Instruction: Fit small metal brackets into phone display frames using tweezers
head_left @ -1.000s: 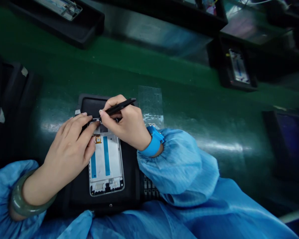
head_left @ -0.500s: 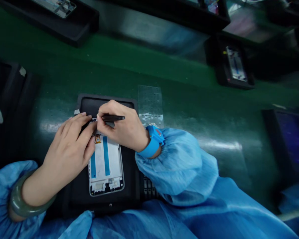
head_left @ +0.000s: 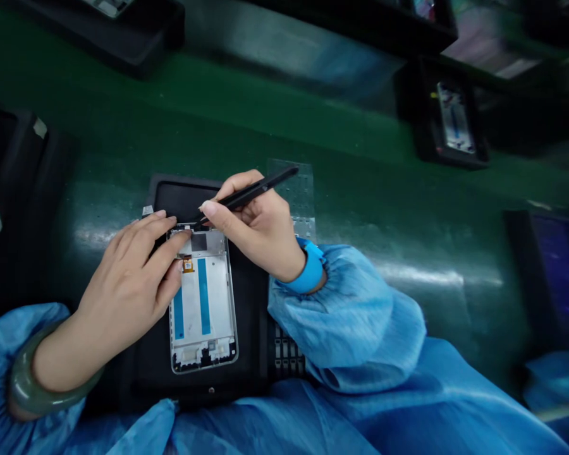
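A phone frame (head_left: 220, 297) with a silvery inside and two blue strips lies in a black tray (head_left: 251, 316) in front of me. My left hand (head_left: 128, 278) rests over the frame's upper left edge, fingers stretched out and its fingertips touching the top part. Between the thumb and fingers of my right hand (head_left: 265, 230) are black tweezers (head_left: 258, 189), held slanted. Their tip reaches down to the top edge of the frame, close to my left index finger. An orange flex connector (head_left: 188, 265) shows beside my left thumb.
Right of the tray lies a clear plastic sheet (head_left: 301, 183), partly behind my right hand. Small metal parts (head_left: 287, 354) sit in rows near my right sleeve. Another black tray with a phone frame (head_left: 455, 120) stands at the upper right; more black trays (head_left: 142, 47) are at the upper left.
My right hand has shifted slightly right and turned, so the tweezers now point up to the right and show along their length. More of the frame's top is uncovered. My left hand has barely moved.
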Motion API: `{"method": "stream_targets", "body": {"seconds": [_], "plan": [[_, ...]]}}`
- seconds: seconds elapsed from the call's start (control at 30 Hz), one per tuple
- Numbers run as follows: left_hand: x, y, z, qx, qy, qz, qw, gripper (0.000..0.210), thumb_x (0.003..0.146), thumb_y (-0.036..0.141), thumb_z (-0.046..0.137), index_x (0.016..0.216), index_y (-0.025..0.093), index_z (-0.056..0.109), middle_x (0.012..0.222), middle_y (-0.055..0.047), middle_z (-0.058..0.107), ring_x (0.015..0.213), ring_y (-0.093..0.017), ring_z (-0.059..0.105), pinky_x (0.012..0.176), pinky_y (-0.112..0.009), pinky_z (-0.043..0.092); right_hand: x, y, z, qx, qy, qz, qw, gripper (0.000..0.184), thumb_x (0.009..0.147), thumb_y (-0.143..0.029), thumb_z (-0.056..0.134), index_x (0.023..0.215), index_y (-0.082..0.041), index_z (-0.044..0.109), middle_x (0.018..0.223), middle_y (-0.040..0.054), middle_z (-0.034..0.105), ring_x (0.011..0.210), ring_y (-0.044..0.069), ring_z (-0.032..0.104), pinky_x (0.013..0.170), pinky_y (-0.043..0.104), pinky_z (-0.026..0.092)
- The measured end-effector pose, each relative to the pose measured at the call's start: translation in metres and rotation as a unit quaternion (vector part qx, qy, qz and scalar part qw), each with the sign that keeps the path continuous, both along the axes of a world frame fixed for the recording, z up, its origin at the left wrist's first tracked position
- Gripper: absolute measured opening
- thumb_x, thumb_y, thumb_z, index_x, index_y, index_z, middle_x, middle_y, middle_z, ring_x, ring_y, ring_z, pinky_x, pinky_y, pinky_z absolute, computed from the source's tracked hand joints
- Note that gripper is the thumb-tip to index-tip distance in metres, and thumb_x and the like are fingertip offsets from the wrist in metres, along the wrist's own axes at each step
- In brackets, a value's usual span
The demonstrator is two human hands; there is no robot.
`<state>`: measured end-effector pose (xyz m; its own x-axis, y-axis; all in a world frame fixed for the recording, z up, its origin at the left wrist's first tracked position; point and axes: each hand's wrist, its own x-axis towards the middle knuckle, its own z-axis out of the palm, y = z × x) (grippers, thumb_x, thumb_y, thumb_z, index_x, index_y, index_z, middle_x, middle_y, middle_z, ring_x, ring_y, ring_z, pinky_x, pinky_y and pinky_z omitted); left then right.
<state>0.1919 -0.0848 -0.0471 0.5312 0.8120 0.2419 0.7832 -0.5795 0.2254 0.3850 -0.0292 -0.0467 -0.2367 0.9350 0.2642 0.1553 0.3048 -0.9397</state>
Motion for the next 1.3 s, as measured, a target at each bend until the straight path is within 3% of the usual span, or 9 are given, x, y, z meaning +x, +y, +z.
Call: {"method": "stream_targets", "body": {"seconds": [0.2, 0.63, 1.03, 1.3], "plan": [[-0.0003, 0.0006, 0.0015, -0.003, 0.016, 0.002, 1.000, 0.038, 0.087, 0.022, 0.049, 0.125, 0.015, 0.049, 0.126, -0.015, 0.050, 0.126, -0.030, 0.043, 0.102, -0.049, 0.040, 0.0008, 0.0018, 0.0008, -0.045, 0.021, 0.016, 0.999, 0.025, 0.080, -0.037, 0.064, 0.087, -0.020, 0.048, 0.073, -0.0047, 0.054, 0.058, 0.006, 0.056, 0.053, 0.019, 0.048], [0.0002, 0.0020, 0.0046, -0.001, 0.011, -0.011, 1.000, 0.038, 0.084, 0.021, 0.054, 0.122, 0.015, 0.052, 0.125, -0.015, 0.053, 0.126, -0.030, 0.044, 0.104, -0.047, 0.039, 0.0041, 0.0017, 0.0043, -0.069, 0.027, 0.008, 0.997, 0.025, 0.079, -0.036, 0.066, 0.087, -0.021, 0.048, 0.072, -0.0041, 0.056, 0.060, 0.008, 0.059, 0.055, 0.021, 0.051], [-0.0006, 0.0020, 0.0025, -0.008, -0.008, -0.009, 1.000, 0.038, 0.084, 0.022, 0.054, 0.121, 0.014, 0.052, 0.123, -0.015, 0.054, 0.125, -0.031, 0.045, 0.103, -0.049, 0.040, 0.0039, -0.0001, 0.0079, 0.040, -0.049, -0.015, 0.998, 0.013, 0.077, -0.021, 0.068, 0.081, -0.016, 0.057, 0.080, -0.0031, 0.056, 0.063, 0.004, 0.056, 0.056, 0.017, 0.049], [-0.0016, 0.0019, 0.0024, -0.009, -0.011, -0.010, 1.000, 0.039, 0.083, 0.022, 0.054, 0.122, 0.014, 0.052, 0.123, -0.015, 0.053, 0.127, -0.030, 0.043, 0.104, -0.048, 0.039, 0.0042, -0.0010, 0.0071, 0.091, -0.092, -0.018, 0.991, 0.015, 0.078, -0.023, 0.069, 0.084, -0.017, 0.056, 0.080, -0.0032, 0.061, 0.068, 0.007, 0.060, 0.060, 0.019, 0.049]]}}
